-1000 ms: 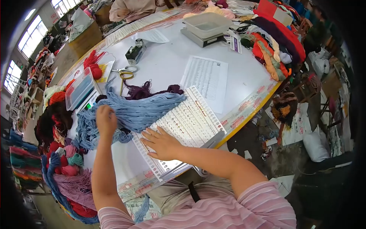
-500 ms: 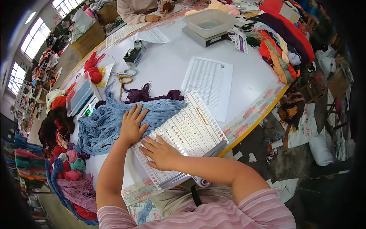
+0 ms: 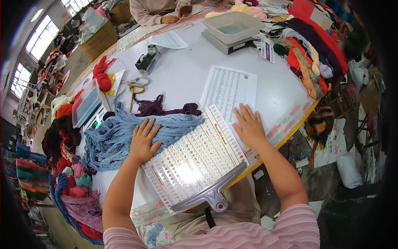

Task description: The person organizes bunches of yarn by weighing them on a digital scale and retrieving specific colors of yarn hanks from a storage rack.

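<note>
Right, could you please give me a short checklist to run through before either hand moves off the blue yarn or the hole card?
1. Left hand flat on the light blue yarn bundle: ok.
2. Right hand flat on the right end of the white perforated plastic card: ok.
3. Card wholly on the white table: not ok, its grey metal handle juts past the edge.
4. Yellow-handled scissors clear of both hands: ok.
5. Dark purple yarn apart from the blue bundle: not ok, they touch.
6. Yarn threaded in the card's holes: cannot tell.

I'm seeing soft fibrous yarn (image 3: 108, 139), a glossy plastic card (image 3: 199, 151), its smooth metal clip (image 3: 213, 195), a matt paper sheet (image 3: 228, 85).
</note>
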A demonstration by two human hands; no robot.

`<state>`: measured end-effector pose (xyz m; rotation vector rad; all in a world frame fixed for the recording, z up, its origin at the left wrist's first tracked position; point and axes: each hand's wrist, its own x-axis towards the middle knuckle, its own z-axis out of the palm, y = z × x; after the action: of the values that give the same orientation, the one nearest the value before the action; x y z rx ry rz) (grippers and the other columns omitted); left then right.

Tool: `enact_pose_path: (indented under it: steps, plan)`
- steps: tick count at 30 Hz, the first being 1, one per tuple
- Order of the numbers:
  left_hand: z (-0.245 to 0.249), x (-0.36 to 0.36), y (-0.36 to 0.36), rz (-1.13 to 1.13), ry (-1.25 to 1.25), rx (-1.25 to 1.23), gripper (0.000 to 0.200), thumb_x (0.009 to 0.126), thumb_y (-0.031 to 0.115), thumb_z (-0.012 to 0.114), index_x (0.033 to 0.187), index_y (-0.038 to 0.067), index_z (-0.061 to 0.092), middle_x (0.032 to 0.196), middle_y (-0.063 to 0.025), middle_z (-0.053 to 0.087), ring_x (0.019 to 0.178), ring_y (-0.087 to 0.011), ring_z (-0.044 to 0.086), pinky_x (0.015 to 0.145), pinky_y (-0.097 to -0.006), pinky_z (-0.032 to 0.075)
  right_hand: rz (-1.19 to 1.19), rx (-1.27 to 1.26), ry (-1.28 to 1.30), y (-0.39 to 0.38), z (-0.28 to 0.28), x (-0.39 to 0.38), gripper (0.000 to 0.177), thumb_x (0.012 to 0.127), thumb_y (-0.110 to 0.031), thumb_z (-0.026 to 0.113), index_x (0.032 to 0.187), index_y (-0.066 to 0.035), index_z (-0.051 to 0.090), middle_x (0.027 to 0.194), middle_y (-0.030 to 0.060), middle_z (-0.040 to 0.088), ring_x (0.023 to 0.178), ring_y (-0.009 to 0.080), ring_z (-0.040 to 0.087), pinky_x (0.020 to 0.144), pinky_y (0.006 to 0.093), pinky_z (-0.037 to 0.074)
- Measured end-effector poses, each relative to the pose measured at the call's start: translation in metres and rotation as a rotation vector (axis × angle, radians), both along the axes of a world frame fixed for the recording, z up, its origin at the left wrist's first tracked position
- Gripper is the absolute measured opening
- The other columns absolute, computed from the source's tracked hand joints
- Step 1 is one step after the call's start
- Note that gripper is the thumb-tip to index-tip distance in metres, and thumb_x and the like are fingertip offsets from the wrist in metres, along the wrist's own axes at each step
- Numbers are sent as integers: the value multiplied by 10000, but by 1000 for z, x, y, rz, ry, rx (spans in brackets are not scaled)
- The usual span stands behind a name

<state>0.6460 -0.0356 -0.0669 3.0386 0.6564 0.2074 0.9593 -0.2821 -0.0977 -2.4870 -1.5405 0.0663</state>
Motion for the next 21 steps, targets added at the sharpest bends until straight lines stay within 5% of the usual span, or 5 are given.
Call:
enact_pose_path:
  steps: [12,15,18,19,21]
  plan:
    - [-1,-7,-1,-2,5,35,569,830,376,544,1350,179,419,1437,-95,341,1333,-293,292,1071,-483,226,8,0,-59,-6,1,-1,528,924,-363,433,1387,-120,357,1471,113,271,1372,268,214,1099,492,170]
    - [-12,-12,7,-99,-186,10,502,789,349,618,1240,144,536,1342,-161,438,1231,-328,417,992,-474,333,111,79,-96,-6,-18,16,523,844,-198,528,1330,-42,413,1384,188,384,1309,331,313,1070,457,245]
    - [15,-56,-20,-11,-521,63,375,733,204,677,1085,89,620,1281,-159,479,1173,-332,454,960,-460,356,28,633,255,-40,-37,30,508,885,-103,455,1371,-16,334,1434,143,325,1326,303,287,1105,413,206]
    - [30,-86,-32,124,-593,88,397,720,187,679,1097,85,607,1281,-154,479,1176,-327,452,961,-454,357,40,615,-211,-72,-70,64,500,898,-95,445,1377,-18,326,1421,186,325,1302,314,321,1102,401,215]
    - [51,-157,-42,320,-722,140,487,680,125,679,1147,60,555,1248,-160,499,1162,-328,462,960,-429,364,-179,867,-279,-138,-133,122,381,904,-141,503,1253,3,452,1342,248,390,1244,280,407,1056,349,301]
